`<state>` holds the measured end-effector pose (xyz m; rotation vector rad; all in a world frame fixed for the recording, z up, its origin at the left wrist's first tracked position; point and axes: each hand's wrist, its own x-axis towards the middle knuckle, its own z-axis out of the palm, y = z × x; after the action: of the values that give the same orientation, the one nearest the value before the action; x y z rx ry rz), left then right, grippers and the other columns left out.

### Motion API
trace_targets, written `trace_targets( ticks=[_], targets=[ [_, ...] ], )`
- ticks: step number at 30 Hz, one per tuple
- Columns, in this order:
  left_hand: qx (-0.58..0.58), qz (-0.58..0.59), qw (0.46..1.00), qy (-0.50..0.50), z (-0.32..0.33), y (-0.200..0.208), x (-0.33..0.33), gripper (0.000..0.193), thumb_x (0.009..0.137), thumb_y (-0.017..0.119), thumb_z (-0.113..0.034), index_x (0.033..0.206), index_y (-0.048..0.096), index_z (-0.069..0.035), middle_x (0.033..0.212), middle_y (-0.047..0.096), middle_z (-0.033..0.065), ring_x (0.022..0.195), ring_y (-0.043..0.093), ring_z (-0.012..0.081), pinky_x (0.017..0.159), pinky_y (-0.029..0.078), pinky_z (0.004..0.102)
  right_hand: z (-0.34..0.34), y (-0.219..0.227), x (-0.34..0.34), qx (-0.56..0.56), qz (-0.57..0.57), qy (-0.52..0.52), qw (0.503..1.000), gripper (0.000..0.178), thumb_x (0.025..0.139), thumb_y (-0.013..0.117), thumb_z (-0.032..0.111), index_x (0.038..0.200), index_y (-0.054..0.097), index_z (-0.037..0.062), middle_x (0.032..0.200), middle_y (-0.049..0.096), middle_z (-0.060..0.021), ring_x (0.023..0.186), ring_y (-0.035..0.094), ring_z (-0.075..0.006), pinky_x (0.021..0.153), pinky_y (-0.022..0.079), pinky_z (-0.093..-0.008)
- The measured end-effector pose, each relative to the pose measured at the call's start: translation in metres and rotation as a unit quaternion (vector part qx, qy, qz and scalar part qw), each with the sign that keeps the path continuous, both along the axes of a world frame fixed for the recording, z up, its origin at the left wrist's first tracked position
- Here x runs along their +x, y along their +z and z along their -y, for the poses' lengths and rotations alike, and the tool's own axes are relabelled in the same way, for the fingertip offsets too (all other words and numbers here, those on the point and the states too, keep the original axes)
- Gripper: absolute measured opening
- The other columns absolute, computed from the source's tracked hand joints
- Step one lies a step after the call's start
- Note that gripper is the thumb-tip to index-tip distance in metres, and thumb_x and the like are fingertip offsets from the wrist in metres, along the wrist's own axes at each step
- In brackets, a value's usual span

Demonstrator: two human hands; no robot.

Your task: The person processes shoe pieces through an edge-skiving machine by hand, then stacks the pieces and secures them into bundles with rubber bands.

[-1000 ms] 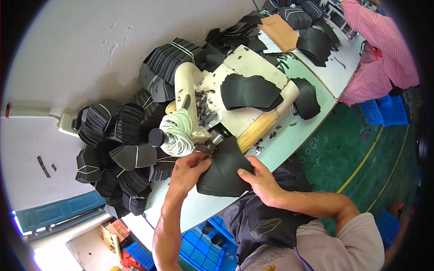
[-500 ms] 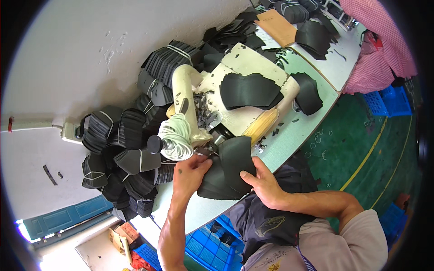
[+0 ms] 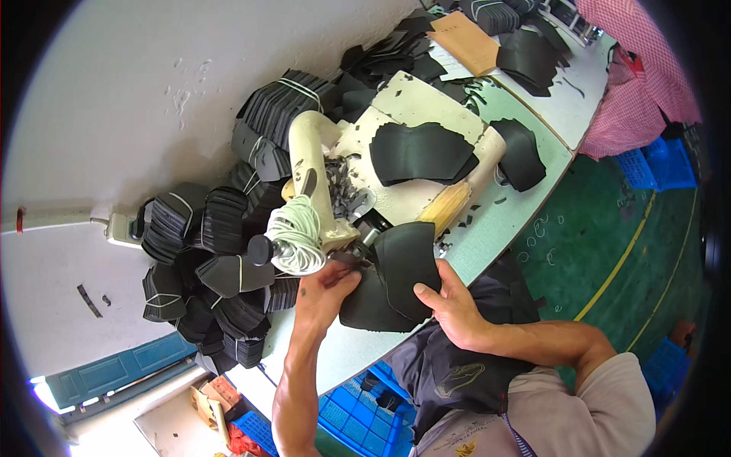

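A curved black sheet piece (image 3: 403, 263) lies at the working head of a cream bench machine (image 3: 308, 152), over another black piece (image 3: 369, 305). My right hand (image 3: 457, 308) pinches its right edge, thumb on top and fingers beneath. At the left, my left hand (image 3: 326, 293) is closed at the machine's head, thumb and fingers pressed on the edge of the black material; its fingertips are partly hidden there. A bundle of white cord (image 3: 295, 238) hangs on the machine just above this hand. More black pieces (image 3: 419, 152) lie stacked on the machine's flat bed.
Tied bundles of black pieces (image 3: 221, 221) pile against the wall on the left. Loose black pieces (image 3: 520, 156) lie on the table's right side, with scraps around the machine. A blue crate (image 3: 365, 415) stands below. Another person's pink checked sleeve (image 3: 628, 114) shows at upper right.
My right hand and the upper black piece have shifted slightly right, the piece turning a little. My left hand stays by the machine's head.
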<state>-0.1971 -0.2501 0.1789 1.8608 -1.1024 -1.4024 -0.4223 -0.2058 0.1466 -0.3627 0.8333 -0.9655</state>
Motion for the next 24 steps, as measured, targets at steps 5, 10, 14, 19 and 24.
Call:
trace_targets(
  ticks=[5,10,14,19,24],
  targets=[
    [0.051,0.183,0.979,-0.067,0.013,0.009,-0.012,0.038,0.081,0.078,-0.025,0.103,0.073,0.005,0.085,0.074,0.0116,0.076,0.065,0.0115,0.073,0.052,0.0271,-0.004,-0.003,0.001,-0.004,-0.013,-0.004,1.000,0.041,0.100,0.058,0.010,0.137,0.043,-0.0007,0.131,0.055,-0.0097,0.120,0.051,-0.0150,0.106,0.040,-0.0313],
    [0.059,0.082,0.995,-0.027,0.004,0.018,-0.003,0.032,0.084,0.076,-0.023,0.104,0.075,0.002,0.084,0.073,0.0076,0.076,0.064,0.0103,0.071,0.050,0.0247,-0.001,0.005,-0.005,0.002,-0.002,0.010,1.000,0.044,0.100,0.058,0.011,0.139,0.042,-0.0008,0.132,0.054,-0.0105,0.121,0.050,-0.0154,0.106,0.039,-0.0314],
    [0.053,0.119,0.991,-0.040,0.002,0.007,0.002,0.031,0.085,0.075,-0.021,0.108,0.075,0.001,0.086,0.074,0.0073,0.078,0.065,0.0111,0.073,0.050,0.0248,-0.005,-0.005,0.000,-0.005,-0.019,0.015,1.000,0.044,0.101,0.058,0.011,0.139,0.041,-0.0010,0.131,0.055,-0.0105,0.121,0.050,-0.0156,0.107,0.039,-0.0320],
    [0.049,0.182,0.981,-0.056,0.011,0.008,-0.009,0.030,0.084,0.076,-0.021,0.105,0.075,0.001,0.085,0.074,0.0075,0.079,0.067,0.0120,0.075,0.051,0.0261,0.003,0.003,-0.009,0.021,0.035,0.019,0.999,0.046,0.100,0.059,0.012,0.141,0.040,-0.0009,0.131,0.055,-0.0105,0.123,0.049,-0.0164,0.107,0.039,-0.0327],
    [0.037,0.103,0.993,-0.034,0.001,0.004,0.001,0.030,0.083,0.076,-0.022,0.103,0.075,0.001,0.084,0.074,0.0094,0.079,0.067,0.0128,0.075,0.052,0.0278,-0.003,-0.003,-0.002,-0.012,0.002,0.011,1.000,0.047,0.100,0.059,0.011,0.141,0.040,-0.0006,0.132,0.054,-0.0105,0.123,0.050,-0.0168,0.107,0.039,-0.0332]
  ],
)
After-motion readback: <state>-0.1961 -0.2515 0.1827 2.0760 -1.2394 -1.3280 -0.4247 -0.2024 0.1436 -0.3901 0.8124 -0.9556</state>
